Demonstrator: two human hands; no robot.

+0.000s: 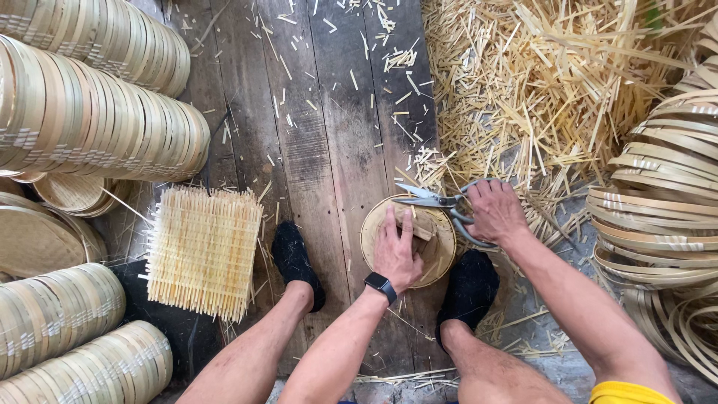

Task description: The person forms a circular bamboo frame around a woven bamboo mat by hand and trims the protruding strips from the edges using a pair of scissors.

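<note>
Bamboo everywhere in the head view. Left hand [396, 251] pressed flat on a wooden block [420, 224], fingers spread and bearing down, pinning it onto a round bamboo tray [374, 224] set on the plank floor [321, 150] between two black-socked feet [295, 262]. Smartwatch [381, 284] on that wrist. Right hand [493, 213] clenched through the handles of grey shears [434, 199], blades slightly parted and lying along the tray's far rim, tips pointing left. Tray sits near the planks' right edge, just beside a heap of offcuts [538, 82].

Step in hand, judging by the pose: trimming the woven mat flush with the hoop, block serving as a hold-down. Next move likely calls for closing the blades right on the rim, then turning the tray under the block to bring untrimmed edge round; steady downward pressure needed so the weave does not shift.

Elsewhere: square woven mat [202, 251] with bristling ends, left of the feet; stacks of finished trays [97, 112] along the left edge; loose hoops [666, 202] piled at the right.
</note>
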